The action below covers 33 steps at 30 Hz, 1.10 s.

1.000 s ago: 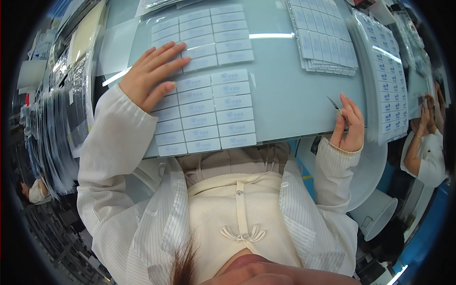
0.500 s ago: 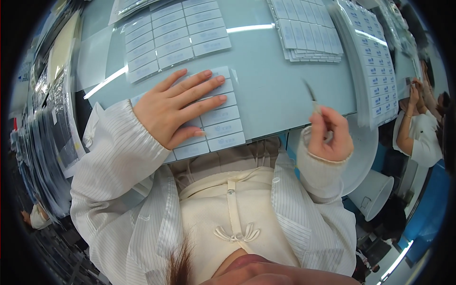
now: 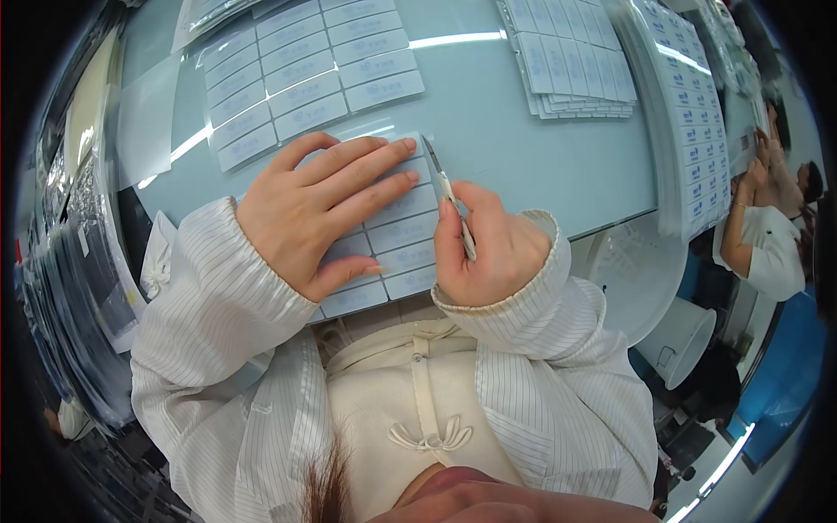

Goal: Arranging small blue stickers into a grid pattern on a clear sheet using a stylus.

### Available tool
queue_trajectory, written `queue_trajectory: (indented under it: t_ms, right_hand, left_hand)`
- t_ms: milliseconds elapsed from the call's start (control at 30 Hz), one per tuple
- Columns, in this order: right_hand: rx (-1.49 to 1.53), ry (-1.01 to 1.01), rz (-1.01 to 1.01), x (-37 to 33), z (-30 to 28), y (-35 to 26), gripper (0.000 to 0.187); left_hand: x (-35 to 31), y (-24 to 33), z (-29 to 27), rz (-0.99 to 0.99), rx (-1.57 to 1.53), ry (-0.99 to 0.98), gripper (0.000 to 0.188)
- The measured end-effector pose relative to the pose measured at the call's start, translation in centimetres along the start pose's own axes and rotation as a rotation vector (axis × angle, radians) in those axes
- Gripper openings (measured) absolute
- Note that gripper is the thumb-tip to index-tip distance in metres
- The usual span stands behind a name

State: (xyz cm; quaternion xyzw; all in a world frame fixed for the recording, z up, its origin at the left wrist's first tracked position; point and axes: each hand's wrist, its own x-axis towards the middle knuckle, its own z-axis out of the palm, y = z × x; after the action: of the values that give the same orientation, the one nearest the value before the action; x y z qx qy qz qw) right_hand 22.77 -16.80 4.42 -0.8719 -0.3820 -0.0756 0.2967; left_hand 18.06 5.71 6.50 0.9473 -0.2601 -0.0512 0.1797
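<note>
My left hand [image 3: 318,205] lies flat with fingers spread on a sheet of pale rectangular labels [image 3: 406,259] at the table's near edge. Its fingertips reach the sheet's right-hand column. In my right hand [image 3: 493,248] is a slim craft knife [image 3: 440,177], its handle between thumb and fingers. The blade points away from me, and its tip is at the sheet's upper right corner; whether it touches cannot be told. Farther left lies another sheet of the same labels [image 3: 305,85].
Stacked label sheets [image 3: 580,65] lie at the far right, beside a thick pile of printed sheets [image 3: 693,131]. Clear film sheets [image 3: 74,253] hang at the left. White bins [image 3: 684,344] stand below the table's right side. A co-worker's arm [image 3: 745,209] shows at far right.
My right hand has swung left with the knife, from off the table's edge to the sheet's right side. The left hand stays spread on the sheet.
</note>
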Motion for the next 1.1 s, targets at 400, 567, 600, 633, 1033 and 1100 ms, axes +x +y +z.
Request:
queue_trajectory:
  t_ms: [400, 567, 600, 633, 1033, 1100]
  right_hand:
    - [-0.063, 0.005, 0.041, 0.2, 0.3, -0.6, 0.014]
    - [-0.066, -0.018, 0.038, 0.2, 0.4, -0.5, 0.012]
    - [-0.069, -0.019, 0.04, 0.2, 0.3, -0.5, 0.012]
    - [-0.082, -0.033, 0.031, 0.3, 0.3, -0.6, 0.012]
    - [-0.128, -0.085, -0.001, -0.6, 0.0, -0.8, 0.009]
    - [-0.132, -0.096, -0.009, -0.9, -0.1, -0.9, 0.009]
  left_hand:
    - [0.6, -0.2, 0.5, 0.033, -0.004, 0.036, 0.072]
    - [0.5, -0.1, 0.5, 0.02, -0.028, 0.044, 0.071]
    - [0.5, -0.2, 0.6, 0.018, -0.028, 0.045, 0.071]
    - [0.5, -0.2, 0.5, 0.017, -0.029, 0.044, 0.071]
    - [0.4, -0.3, 0.7, 0.01, -0.067, 0.072, 0.073]
    - [0.4, -0.3, 0.6, 0.01, -0.061, 0.07, 0.073]
